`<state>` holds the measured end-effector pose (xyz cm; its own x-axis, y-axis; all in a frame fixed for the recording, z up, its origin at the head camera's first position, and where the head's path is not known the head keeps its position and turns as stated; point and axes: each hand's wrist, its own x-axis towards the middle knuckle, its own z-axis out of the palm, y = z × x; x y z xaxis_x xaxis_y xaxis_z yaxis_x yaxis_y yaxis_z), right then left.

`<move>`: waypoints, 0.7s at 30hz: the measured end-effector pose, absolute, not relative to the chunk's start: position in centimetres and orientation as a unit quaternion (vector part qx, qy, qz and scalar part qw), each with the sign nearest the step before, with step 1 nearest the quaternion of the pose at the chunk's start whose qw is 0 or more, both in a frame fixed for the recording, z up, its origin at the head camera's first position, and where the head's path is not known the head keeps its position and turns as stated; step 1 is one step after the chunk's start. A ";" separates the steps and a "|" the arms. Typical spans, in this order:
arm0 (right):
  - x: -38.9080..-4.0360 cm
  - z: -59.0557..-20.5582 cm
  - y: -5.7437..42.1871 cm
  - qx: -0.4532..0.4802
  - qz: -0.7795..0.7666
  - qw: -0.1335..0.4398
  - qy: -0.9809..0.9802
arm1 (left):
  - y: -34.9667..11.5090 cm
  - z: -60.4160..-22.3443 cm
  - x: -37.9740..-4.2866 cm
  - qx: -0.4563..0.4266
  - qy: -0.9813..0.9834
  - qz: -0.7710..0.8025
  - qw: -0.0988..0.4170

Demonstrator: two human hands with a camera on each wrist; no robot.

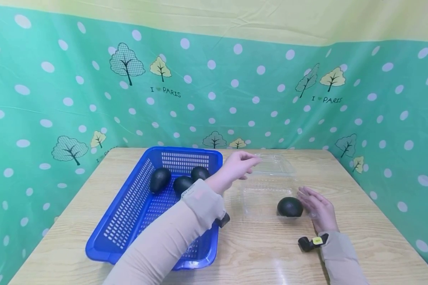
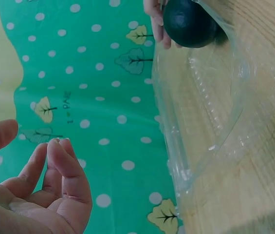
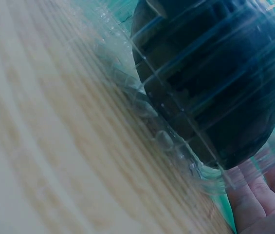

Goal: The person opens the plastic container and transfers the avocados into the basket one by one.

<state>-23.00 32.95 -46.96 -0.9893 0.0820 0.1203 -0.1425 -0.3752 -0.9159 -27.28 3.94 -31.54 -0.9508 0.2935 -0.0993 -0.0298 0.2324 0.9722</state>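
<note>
A dark avocado (image 1: 290, 207) lies in the right part of a clear plastic clamshell box (image 1: 245, 204), whose lid (image 1: 274, 165) is folded back behind it. Against the box's right side rests my right hand (image 1: 318, 208), its fingers fairly straight beside the avocado; the right wrist view shows the fingers (image 3: 247, 200) by the clear wall. My left hand (image 1: 235, 168) hovers over the table near the lid's left side. In the left wrist view that left hand (image 2: 45, 190) has loosely bent fingers and holds nothing.
To the left stands a blue plastic basket (image 1: 119, 206) with slotted walls, holding several avocados (image 1: 160, 180); my left forearm crosses over it. A green dotted curtain (image 1: 214, 99) hangs behind the wooden table (image 1: 363, 221) and along its sides.
</note>
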 end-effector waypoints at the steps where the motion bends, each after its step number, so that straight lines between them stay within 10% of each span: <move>1: -23.0 -47.0 32.9 0.025 0.828 0.068 -0.556 | 4.1 -31.6 -27.3 0.086 0.774 0.613 0.132; 21: -23.0 -46.9 33.0 0.020 0.826 0.071 -0.560 | 6.3 -33.0 -26.8 0.118 0.794 0.582 0.132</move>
<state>-23.04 32.96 -46.92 -0.9893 0.0945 0.1115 -0.1386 -0.3637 -0.9212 -26.83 6.26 -33.00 -0.9374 0.3407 -0.0718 0.0339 0.2946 0.9550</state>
